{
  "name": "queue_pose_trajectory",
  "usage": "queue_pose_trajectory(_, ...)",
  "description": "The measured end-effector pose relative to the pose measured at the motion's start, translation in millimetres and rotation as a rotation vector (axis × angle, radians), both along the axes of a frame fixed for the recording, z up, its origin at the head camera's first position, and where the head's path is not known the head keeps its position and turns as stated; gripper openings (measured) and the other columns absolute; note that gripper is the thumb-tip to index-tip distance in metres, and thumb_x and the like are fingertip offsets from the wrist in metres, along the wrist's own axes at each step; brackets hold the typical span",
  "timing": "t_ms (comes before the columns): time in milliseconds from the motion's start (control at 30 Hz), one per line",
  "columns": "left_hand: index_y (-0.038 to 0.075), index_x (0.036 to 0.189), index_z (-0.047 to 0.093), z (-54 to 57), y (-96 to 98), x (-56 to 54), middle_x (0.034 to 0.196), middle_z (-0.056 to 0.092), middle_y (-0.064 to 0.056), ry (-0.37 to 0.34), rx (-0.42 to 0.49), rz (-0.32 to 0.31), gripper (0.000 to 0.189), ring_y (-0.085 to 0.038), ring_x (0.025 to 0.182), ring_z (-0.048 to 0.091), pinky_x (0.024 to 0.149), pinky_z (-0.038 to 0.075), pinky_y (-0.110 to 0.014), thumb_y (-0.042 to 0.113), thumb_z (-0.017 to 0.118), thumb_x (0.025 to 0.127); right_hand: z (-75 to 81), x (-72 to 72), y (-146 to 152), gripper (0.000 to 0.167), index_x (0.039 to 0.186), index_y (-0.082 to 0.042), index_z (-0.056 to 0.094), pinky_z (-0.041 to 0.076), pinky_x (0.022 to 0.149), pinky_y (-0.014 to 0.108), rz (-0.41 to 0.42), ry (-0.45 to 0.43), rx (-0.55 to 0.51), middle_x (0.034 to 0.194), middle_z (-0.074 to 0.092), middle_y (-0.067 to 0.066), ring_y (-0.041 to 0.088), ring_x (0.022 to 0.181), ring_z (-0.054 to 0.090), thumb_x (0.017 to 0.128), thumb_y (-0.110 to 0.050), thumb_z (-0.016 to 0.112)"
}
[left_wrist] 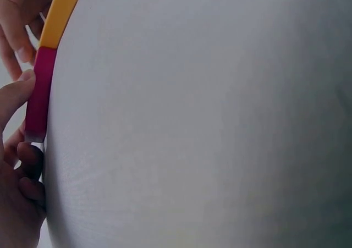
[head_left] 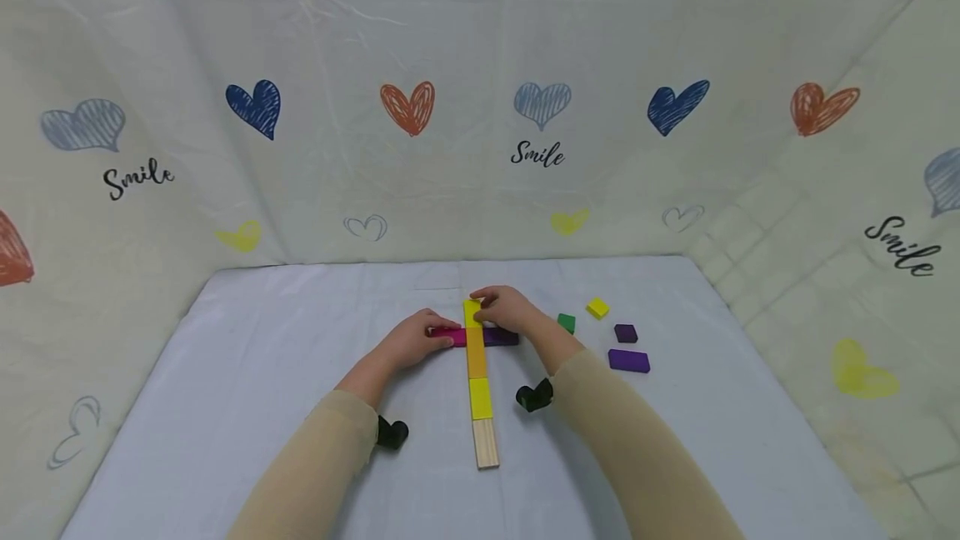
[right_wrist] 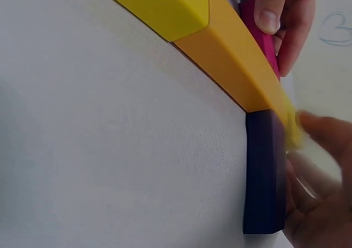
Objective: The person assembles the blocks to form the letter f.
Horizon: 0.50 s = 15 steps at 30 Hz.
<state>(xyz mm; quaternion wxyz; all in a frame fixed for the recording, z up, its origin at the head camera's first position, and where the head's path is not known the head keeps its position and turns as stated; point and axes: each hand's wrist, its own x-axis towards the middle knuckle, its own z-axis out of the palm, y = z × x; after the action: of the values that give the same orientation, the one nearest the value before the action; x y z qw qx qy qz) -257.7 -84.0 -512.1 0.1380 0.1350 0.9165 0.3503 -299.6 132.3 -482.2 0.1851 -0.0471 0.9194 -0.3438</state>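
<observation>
Blocks lie flat in a cross on the white cloth. My left hand grips the magenta block that forms the left arm, thumb on its near side. At the far end, my right hand pinches a yellow block between thumb and forefinger. That block meets the far end of an orange block. A dark purple block extends to the right from the orange one, under my right hand. Nearer me, another yellow block and a plain wooden block continue the line.
To the right lie a green block, partly behind my right wrist, a small yellow block, a small dark purple block and a longer purple block. A heart-printed curtain stands behind the table.
</observation>
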Motion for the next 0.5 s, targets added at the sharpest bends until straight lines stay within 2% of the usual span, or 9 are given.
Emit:
queue_pose_trajectory(200,0.031,0.123,0.071,0.9,1.3,1.0,0.115,0.060,0.002,0.005,-0.005,-0.003,0.030,-0.020,0.107,0.054,0.099,0.047,-0.041,0.033,0.071,0.093,2.4,2.0,7.9,0.042,0.133,-0.025,0.065,0.053,0.086,0.034,-0.012,0.053,-0.042,0.120,0.062,0.004,0.022,0.097,0.059,0.092,-0.030,0.072)
queue_pose_trajectory(333,0.031,0.122,0.071,1.0,2.3,1.5,0.115,0.060,0.002,0.003,-0.004,0.005,0.030,-0.020,0.107,0.053,0.099,0.047,-0.041,0.033,0.071,0.093,4.7,2.0,16.7,0.042,0.133,-0.024,0.064,0.054,0.082,0.032,-0.008,0.087,-0.047,0.120,0.062,0.003,0.022,0.100,0.059,0.093,-0.033,0.071)
queue_pose_trajectory(500,0.032,0.122,0.071,-0.3,2.4,1.6,0.117,0.060,0.002,0.001,-0.005,0.006,0.030,-0.021,0.108,0.053,0.099,0.046,-0.042,0.034,0.070,0.093,14.2,9.2,31.0,0.041,0.133,-0.022,0.065,0.053,0.084,0.034,-0.008,0.115,-0.029,0.120,0.062,0.003,0.025,0.104,0.057,0.093,-0.032,0.071)
